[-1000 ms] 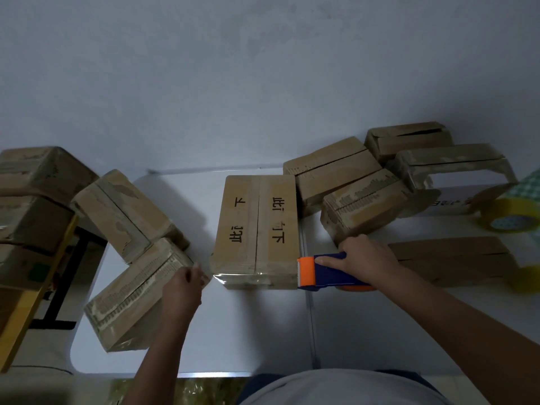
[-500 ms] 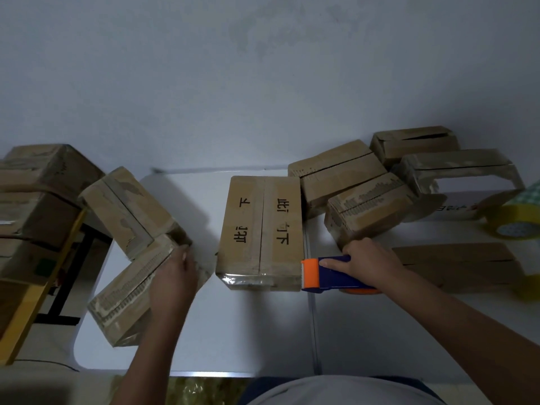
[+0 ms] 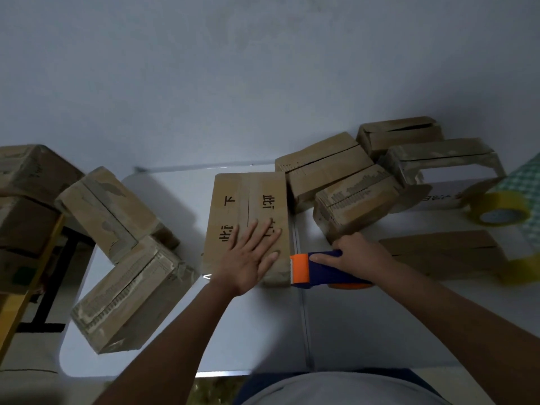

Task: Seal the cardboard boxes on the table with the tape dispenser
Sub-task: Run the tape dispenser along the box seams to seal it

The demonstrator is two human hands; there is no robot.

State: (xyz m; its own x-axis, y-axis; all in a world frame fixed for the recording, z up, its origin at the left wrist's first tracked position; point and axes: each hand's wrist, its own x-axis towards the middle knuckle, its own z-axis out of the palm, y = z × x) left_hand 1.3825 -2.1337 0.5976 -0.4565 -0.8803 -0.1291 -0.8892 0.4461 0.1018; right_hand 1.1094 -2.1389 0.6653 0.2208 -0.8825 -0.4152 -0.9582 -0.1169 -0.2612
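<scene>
A closed cardboard box (image 3: 233,194) with black printed characters lies in the middle of the white table (image 3: 257,328). My left hand (image 3: 252,255) lies flat on the near part of its top, fingers spread and straight. My right hand (image 3: 355,254) grips the blue handle of the orange-and-blue tape dispenser (image 3: 314,270). The dispenser's orange head sits against the box's near right corner. Clear tape shows along the box's near edge.
Two cardboard boxes (image 3: 111,211) (image 3: 128,296) lie tilted at the left. Several more boxes (image 3: 353,200) crowd the back right, with a flat one (image 3: 444,252) beside my right hand. A yellow tape roll (image 3: 496,209) stands at the far right. Stacked boxes (image 3: 26,185) sit off the table's left.
My left hand left the tilted box at the left and moved right onto the top of the middle box. The right hand and dispenser stayed at the box's near right corner.
</scene>
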